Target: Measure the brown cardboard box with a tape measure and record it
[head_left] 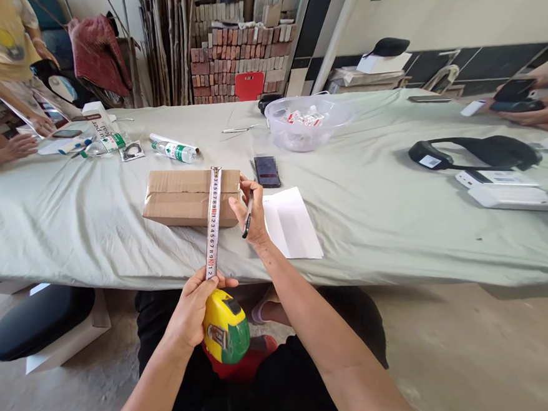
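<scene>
A brown cardboard box [177, 196] lies on the cloth-covered table in front of me. The blade of a yellow and green tape measure [226, 329] runs across the top of the box near its right end, with the hooked tip at the far edge. My left hand [191, 306] is closed on the blade just above the case, which hangs in front of the table edge. My right hand [255, 218] rests at the box's right end, thumb and fingers around it, and holds a black pen [247, 218]. White paper sheets [294, 223] lie right of that hand.
A phone [266, 171] lies behind the paper. Further back are a water bottle [174, 151] and a clear plastic basin [306, 125]. Black headgear [477, 151] and white devices [512, 196] sit at right. People's hands [20, 146] show at left, others at right.
</scene>
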Motion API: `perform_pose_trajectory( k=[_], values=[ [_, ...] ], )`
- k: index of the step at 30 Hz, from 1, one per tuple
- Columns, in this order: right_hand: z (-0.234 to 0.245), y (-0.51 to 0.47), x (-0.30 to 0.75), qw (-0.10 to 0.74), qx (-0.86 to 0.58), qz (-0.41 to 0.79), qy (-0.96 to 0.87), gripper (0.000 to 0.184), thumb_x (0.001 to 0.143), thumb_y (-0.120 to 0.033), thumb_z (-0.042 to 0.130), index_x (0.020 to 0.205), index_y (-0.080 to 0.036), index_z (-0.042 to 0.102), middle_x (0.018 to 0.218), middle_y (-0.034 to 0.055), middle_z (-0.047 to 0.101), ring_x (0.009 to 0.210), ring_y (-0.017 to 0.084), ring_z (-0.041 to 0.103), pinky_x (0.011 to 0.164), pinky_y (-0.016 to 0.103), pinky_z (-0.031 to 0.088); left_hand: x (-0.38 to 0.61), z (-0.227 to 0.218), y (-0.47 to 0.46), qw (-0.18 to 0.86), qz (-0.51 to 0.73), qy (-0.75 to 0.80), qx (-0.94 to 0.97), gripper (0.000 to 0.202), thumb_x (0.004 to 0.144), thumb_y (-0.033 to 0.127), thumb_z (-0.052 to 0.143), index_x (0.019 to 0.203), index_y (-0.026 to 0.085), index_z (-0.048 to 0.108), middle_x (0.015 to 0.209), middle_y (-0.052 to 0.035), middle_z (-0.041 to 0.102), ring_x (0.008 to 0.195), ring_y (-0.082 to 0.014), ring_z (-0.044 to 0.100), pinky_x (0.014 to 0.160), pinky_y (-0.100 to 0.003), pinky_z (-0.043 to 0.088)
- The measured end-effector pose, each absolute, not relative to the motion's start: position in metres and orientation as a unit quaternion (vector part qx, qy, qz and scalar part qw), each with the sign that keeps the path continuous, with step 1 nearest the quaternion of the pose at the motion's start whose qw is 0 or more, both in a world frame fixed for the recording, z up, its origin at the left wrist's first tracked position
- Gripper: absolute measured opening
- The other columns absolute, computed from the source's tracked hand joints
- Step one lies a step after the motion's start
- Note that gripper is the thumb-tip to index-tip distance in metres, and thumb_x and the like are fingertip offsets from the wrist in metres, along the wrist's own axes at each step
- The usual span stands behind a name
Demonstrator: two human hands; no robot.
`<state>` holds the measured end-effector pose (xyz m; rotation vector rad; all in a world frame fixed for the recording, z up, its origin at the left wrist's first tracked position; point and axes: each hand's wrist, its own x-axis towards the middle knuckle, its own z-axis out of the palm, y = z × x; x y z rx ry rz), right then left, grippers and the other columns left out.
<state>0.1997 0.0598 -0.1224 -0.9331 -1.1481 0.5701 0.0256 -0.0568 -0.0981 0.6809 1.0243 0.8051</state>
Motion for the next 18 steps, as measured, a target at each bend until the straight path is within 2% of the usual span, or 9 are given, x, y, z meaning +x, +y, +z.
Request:
perform_pose_trajectory(
  k=[3,9,13,18],
  values=[
    [-0.124,0.064,0.201,0.708,-0.409,0.261,-0.514,0.046,0.081,-0.051,0.063,0.111,-0.027,0.038,0.148,0.0130,0.040,0.138,0.022,0.041,0.115,0.046,0.030,0.025,-0.104,-0.055,0.742,0.370,0.458,0.319,0.026,0.071,0.035,0.075,0.081,0.016,0.060,0.086,-0.0099,0.076,0.064,-0.0123,0.061,0.059,-0.021,0.048],
    [-0.123,0.067,0.201,0.708,-0.413,0.267,-0.507,0.047,0.079,-0.055,0.064,0.108,-0.027,0.038,0.146,0.0126,0.041,0.137,0.022,0.042,0.113,0.045,0.033,0.026,-0.107,-0.052,0.736,0.378,0.448,0.340,0.024,0.074,0.036,0.073,0.082,0.017,0.060,0.086,-0.0098,0.075,0.076,-0.0174,0.065,0.062,-0.024,0.050],
    [-0.121,0.068,0.202,0.710,-0.417,0.277,-0.495,0.048,0.078,-0.056,0.064,0.106,-0.027,0.038,0.144,0.0112,0.043,0.135,0.022,0.043,0.111,0.044,0.035,0.025,-0.108,-0.054,0.738,0.375,0.434,0.355,0.023,0.078,0.036,0.070,0.085,0.017,0.059,0.089,-0.0086,0.074,0.065,-0.0136,0.062,0.058,-0.023,0.049],
    [-0.114,0.088,0.213,0.681,-0.454,0.328,-0.471,0.048,0.074,-0.055,0.065,0.103,-0.026,0.040,0.121,0.0059,0.056,0.115,0.019,0.054,0.102,0.038,0.042,0.005,-0.101,-0.045,0.707,0.348,0.431,0.440,0.021,0.081,0.038,0.067,0.084,0.018,0.061,0.083,-0.0054,0.071,0.060,-0.0129,0.059,0.055,-0.022,0.046]
  ],
)
